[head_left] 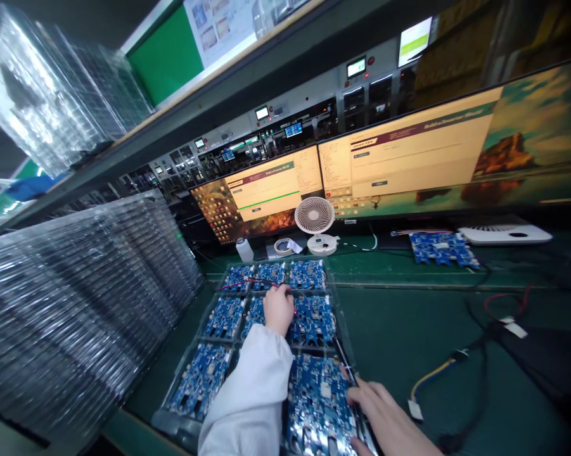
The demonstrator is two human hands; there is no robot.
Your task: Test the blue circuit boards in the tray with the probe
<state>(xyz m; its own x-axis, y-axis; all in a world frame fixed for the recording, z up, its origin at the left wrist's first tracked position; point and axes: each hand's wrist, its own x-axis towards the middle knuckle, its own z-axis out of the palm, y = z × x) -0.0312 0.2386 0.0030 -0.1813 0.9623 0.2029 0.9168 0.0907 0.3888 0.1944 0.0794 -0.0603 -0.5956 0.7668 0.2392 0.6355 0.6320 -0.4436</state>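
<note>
A clear plastic tray [342, 345] lies on the green bench and holds several blue circuit boards [308, 273] in rows. My left hand [278, 309], in a white sleeve, reaches over the tray's middle and pinches thin red and black wires that run left across the far boards. My right hand [384, 415] rests with fingers spread on the tray's near right edge, touching the nearest board [318, 399].
Tall stacks of clear trays [76, 304] fill the left side. A small white fan [315, 218], a tape roll [282, 246] and a white bottle [244, 249] stand before two wide monitors [409, 161]. Another blue board [441, 248] and loose cables [461, 358] lie at right.
</note>
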